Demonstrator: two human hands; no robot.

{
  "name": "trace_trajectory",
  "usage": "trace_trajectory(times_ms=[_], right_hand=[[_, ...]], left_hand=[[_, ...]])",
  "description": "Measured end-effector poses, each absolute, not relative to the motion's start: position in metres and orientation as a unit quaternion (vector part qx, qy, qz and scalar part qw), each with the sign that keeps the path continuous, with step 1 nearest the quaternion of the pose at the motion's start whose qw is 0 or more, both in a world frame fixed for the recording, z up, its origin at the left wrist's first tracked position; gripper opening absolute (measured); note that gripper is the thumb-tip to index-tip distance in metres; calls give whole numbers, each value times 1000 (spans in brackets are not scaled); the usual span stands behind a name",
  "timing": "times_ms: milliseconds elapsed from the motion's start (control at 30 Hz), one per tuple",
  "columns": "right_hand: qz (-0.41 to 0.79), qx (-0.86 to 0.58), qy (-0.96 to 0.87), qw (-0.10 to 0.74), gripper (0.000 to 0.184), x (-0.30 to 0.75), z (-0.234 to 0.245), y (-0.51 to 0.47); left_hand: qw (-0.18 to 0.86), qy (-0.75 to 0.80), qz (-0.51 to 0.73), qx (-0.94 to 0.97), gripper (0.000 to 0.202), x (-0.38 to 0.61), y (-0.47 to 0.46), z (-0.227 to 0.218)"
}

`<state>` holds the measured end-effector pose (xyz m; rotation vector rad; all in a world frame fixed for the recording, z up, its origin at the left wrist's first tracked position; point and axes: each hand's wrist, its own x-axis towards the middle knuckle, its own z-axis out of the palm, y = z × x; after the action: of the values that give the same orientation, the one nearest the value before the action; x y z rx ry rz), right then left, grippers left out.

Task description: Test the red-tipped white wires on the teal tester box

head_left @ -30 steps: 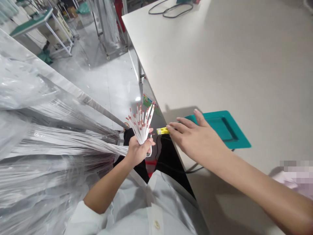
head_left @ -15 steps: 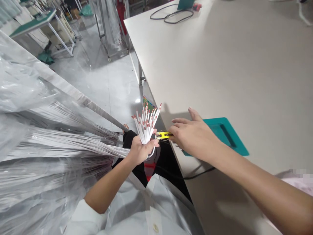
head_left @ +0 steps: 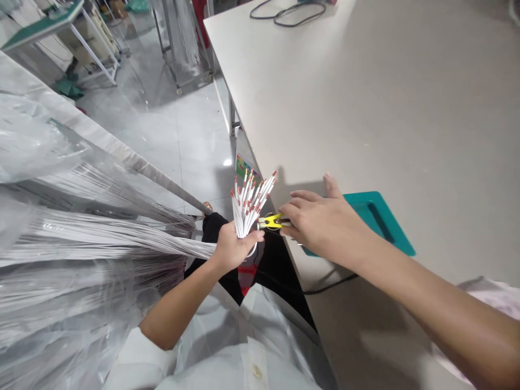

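My left hand (head_left: 236,246) is closed around a bundle of white wires (head_left: 244,216). Their cut ends fan out upward above the fist and show bare copper tips. To the right, the fingers of my right hand (head_left: 311,219) pinch a small yellow hand tool (head_left: 273,221) with dark inner parts. Its pale front end points left, close beside the bundle and the left thumb. Whether it touches a wire I cannot tell. The little finger of the right hand sticks up. Behind that hand, partly covered by it, lies a teal tray (head_left: 392,230) with a dark slot.
Long bundles of white wire (head_left: 101,230) in clear plastic (head_left: 40,135) hang over a rail (head_left: 134,160) on the left. A pale table (head_left: 385,108) stretches along the right. A black cable (head_left: 331,288) crosses its near edge; another cable (head_left: 298,21) loops at the far end.
The wire ends have swung slightly to the right, and the yellow tool's angle has shifted a little. Both hands keep their hold. The view has tilted slightly downward.
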<state>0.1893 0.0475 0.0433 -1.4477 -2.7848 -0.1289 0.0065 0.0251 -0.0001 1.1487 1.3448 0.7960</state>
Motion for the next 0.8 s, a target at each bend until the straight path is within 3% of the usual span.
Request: trace_trajectory(times_ms=[200, 433, 533, 667, 800], right_hand=[[-41, -461, -886, 14, 42, 189, 35, 46], [-16, -456, -889, 30, 45, 193, 34, 51], [5, -442, -889, 122, 46, 191, 39, 42], [78, -465, -821, 322, 25, 175, 39, 14], [338, -496, -696, 393, 19, 150, 22, -7]], left_hand=[[565, 579, 340, 479, 39, 5, 22, -5], [589, 565, 364, 450, 45, -3, 17, -10], [606, 561, 370, 425, 47, -8, 14, -5], [622, 548, 389, 400, 46, -14, 7, 9], [629, 522, 402, 412, 45, -20, -1, 21]])
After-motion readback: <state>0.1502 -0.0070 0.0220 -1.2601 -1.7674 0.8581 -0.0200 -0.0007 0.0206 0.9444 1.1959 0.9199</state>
